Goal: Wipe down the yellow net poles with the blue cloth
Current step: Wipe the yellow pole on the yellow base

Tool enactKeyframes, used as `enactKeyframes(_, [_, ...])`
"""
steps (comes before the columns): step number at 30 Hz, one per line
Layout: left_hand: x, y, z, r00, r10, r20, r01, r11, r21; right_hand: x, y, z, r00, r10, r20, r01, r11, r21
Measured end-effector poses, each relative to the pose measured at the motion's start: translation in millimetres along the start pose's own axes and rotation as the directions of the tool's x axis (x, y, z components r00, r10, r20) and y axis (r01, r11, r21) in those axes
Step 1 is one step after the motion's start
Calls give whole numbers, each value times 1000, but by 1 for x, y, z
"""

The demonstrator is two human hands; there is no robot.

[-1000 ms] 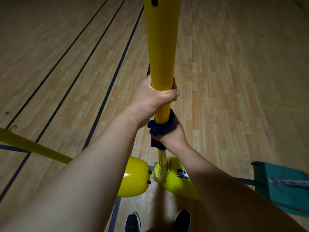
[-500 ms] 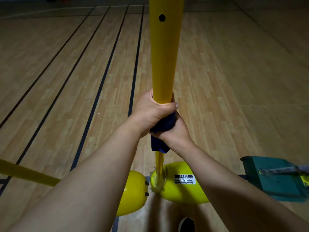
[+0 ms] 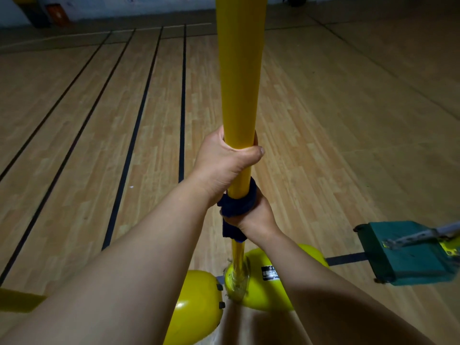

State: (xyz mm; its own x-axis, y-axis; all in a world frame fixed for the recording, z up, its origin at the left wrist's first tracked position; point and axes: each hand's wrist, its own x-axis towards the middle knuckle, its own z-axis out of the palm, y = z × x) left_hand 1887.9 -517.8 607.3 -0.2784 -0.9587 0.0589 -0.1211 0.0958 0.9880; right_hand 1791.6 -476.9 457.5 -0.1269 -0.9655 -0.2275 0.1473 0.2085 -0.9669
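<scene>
The left hand (image 3: 225,165) clenches the upright yellow metal net pole (image 3: 240,78) bare; just below, the right hand (image 3: 251,215) grips the dark blue cloth (image 3: 236,207) wrapped round it. A hard downward stroke could tip the pole's rounded yellow base (image 3: 263,290).

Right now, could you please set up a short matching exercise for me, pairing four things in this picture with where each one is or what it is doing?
Things:
1. left hand
2. right hand
3. blue cloth
4. green box

Places or states:
A. wrapped around the yellow pole, under a gripping hand
B. on the wooden floor, to the right of the pole
C. grips the bare pole, above the cloth
D. grips the cloth around the pole, lower down

Pairs: 1-C, 2-D, 3-A, 4-B
</scene>
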Motion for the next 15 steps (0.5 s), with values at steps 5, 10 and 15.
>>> enactKeyframes(5, [-2, 2, -1, 1000, -3, -6, 3, 1000, 7, 4, -6, -1, 1000, -23, -7, 23, 999, -42])
enactKeyframes(10, [-5, 4, -1, 999, -30, -25, 30, 999, -35, 8, -24, 8, 990, -140, -21, 139, 989, -54])
enactKeyframes(15, [-6, 1, 4, 999, -39, -33, 38, 998, -51, 18, -40, 10, 975, -213, 67, 204, 970, 130])
